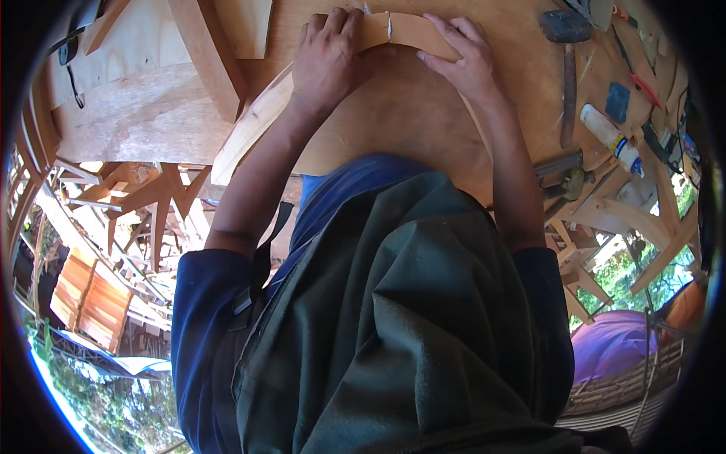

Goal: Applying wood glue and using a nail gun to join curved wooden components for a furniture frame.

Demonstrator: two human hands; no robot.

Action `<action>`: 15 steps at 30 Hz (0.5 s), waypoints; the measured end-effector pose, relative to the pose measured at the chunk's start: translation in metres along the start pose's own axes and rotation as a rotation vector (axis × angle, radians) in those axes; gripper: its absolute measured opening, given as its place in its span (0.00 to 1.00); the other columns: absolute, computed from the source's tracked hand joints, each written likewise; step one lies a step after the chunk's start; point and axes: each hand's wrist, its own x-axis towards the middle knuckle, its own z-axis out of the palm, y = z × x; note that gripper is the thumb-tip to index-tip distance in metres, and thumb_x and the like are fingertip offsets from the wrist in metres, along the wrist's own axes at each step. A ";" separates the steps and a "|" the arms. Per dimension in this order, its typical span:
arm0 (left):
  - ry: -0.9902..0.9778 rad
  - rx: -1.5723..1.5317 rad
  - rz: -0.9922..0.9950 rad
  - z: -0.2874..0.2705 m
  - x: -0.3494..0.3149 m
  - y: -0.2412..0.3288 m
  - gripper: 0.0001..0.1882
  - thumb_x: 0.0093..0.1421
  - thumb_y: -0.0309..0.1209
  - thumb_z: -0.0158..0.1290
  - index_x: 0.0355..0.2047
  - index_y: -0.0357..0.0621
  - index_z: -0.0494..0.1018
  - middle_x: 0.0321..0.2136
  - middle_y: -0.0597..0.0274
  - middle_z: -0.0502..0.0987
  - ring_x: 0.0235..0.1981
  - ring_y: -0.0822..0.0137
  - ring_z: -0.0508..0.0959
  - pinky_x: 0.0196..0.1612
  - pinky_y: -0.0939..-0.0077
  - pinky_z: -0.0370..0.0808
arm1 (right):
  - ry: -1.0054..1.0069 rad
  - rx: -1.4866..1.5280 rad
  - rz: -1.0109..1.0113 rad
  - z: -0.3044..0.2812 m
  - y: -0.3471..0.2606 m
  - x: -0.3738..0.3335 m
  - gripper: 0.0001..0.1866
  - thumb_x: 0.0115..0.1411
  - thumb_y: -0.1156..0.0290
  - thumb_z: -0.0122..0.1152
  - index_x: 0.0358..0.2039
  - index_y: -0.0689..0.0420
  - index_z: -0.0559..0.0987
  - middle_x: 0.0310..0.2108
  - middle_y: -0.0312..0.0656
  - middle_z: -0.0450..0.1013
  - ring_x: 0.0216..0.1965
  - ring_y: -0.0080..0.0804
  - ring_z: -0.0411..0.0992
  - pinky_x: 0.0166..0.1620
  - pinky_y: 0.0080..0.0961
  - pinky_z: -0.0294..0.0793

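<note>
Two curved wooden pieces meet end to end on the workbench, forming an arch in front of me. White, glue-like material shows in the seam between them. My left hand (pixel 327 62) is closed over the left curved piece (pixel 261 113), its fingers bent over the far edge. My right hand (pixel 470 60) holds the right curved piece (pixel 414 30) near the seam, the thumb on its inner edge and the fingers along the outer side. Most of the right piece's lower length is hidden behind my right forearm.
A black-headed mallet (pixel 567 72), a white glue bottle (pixel 611 138) and a blue block (pixel 618 101) lie on the right of the workbench (pixel 408 113). A metal clamp (pixel 560 170) is by its near right edge. Boards and a wooden beam (pixel 208 60) lie left.
</note>
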 end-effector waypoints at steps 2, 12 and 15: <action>0.019 0.041 -0.051 -0.004 0.004 0.012 0.37 0.47 0.59 0.68 0.48 0.43 0.77 0.40 0.57 0.79 0.42 0.51 0.78 0.46 0.58 0.77 | 0.001 0.012 0.007 0.001 0.002 0.001 0.33 0.47 0.69 0.78 0.57 0.54 0.80 0.38 0.38 0.72 0.41 0.36 0.72 0.47 0.30 0.74; 0.121 0.109 -0.103 0.014 -0.004 0.014 0.42 0.45 0.65 0.67 0.45 0.41 0.76 0.38 0.55 0.77 0.41 0.51 0.78 0.45 0.57 0.76 | 0.019 0.093 0.054 0.004 0.000 0.003 0.31 0.46 0.70 0.78 0.53 0.58 0.81 0.38 0.47 0.73 0.37 0.42 0.74 0.38 0.34 0.77; 0.042 -0.024 -0.101 0.007 -0.005 0.014 0.32 0.51 0.26 0.60 0.59 0.34 0.68 0.42 0.47 0.76 0.45 0.47 0.76 0.49 0.58 0.75 | 0.006 0.072 0.015 0.003 0.002 0.003 0.32 0.45 0.71 0.78 0.54 0.59 0.80 0.38 0.47 0.72 0.36 0.40 0.73 0.39 0.33 0.76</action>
